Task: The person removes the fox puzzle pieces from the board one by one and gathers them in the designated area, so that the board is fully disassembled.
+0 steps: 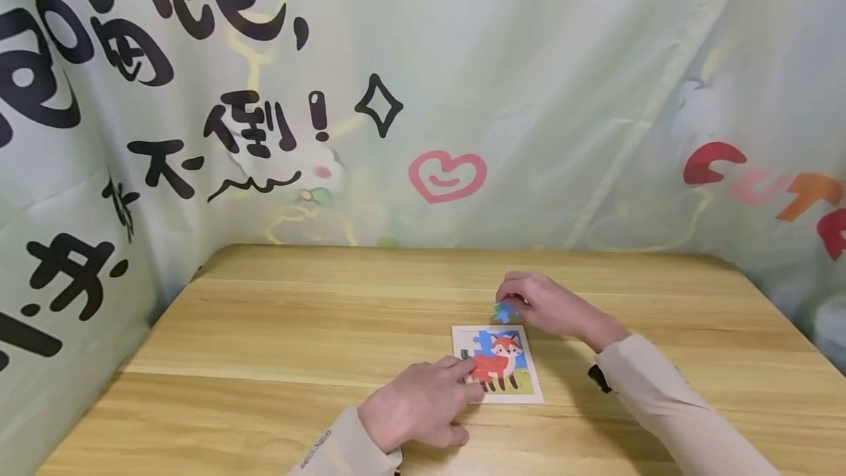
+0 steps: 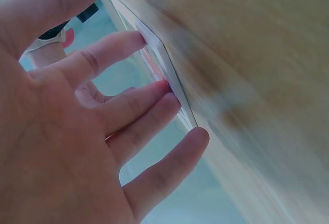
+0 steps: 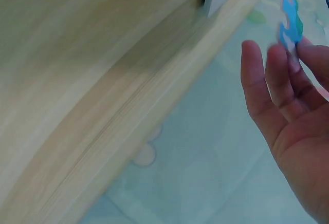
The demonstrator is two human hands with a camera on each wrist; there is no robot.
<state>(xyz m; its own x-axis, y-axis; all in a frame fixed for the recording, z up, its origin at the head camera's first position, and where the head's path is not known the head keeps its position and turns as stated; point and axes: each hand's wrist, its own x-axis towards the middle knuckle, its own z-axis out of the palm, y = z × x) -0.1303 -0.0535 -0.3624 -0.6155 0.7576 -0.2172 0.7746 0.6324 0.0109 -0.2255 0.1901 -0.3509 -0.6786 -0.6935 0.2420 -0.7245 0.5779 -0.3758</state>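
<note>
Blue puzzle piece (image 1: 505, 311), light and stiff, I pinch edgewise in my right hand (image 1: 548, 305); flat left hand (image 1: 416, 406) steadies the puzzle board (image 1: 531, 388).

— What writing could you read?
— The backdrop cloth (image 1: 529, 94) carried big black Chinese characters at the upper left, including "不倒!", and colored letters "CUTE" at the right edge.
— Anything else?
— Small print ran along the left sleeve (image 1: 317, 445) at the bottom, too tiny to read.

The counter (image 1: 277, 329) is showing pale, smooth, matt wood grain; the puzzle board (image 1: 497, 364) is looking like printed card, and the backdrop (image 1: 529, 94) is hanging as creased cloth.
</note>
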